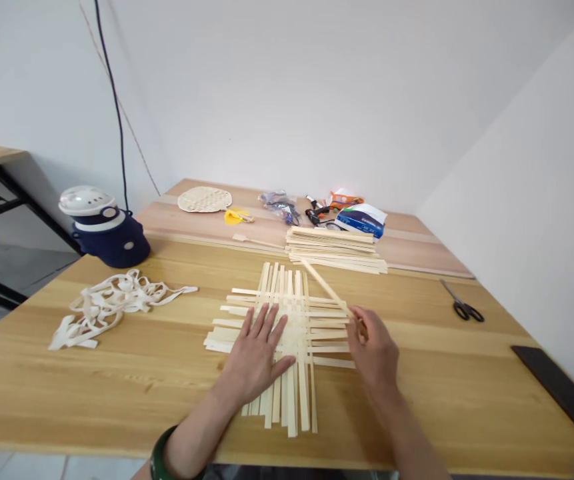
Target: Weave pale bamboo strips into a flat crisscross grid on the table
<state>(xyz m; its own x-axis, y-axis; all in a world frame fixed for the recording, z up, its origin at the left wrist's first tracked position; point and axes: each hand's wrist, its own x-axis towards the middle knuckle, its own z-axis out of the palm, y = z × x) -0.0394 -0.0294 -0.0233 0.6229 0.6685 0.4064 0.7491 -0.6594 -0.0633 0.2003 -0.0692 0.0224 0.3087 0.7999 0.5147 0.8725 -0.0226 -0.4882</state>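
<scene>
The left hand (261, 353) lies flat and open, fingers spread, pressing on the strip weave (291, 333). That pressure seems meant to keep the crossed strips from sliding apart, since nothing binds them at their loose ends. The right hand (374, 350) is narrowed to a pinch around the near end of a loose strip (327, 288), which it holds tilted up and away across the weave's right side, its far end pointing toward the desk's far side. The fingertips are partly hidden, so the exact grip is hard to see.

The weave sits near the middle of the desk (117, 400), squared to the person, between the two forearms. A green bangle (159, 457) circles the left wrist. Just beyond the weave lies a stack of strips (334, 248), close enough to reach, on a paler board (417, 250). On the left is a tangled pile of pale offcuts (101, 307), and on the right a pair of scissors (461, 310), both set aside from the work area. Further back are a round woven mat (204, 199), a plastic bag (279, 207) and a blue-and-white box (361, 220). A navy-and-white appliance (109, 230) stands at the far left.
</scene>
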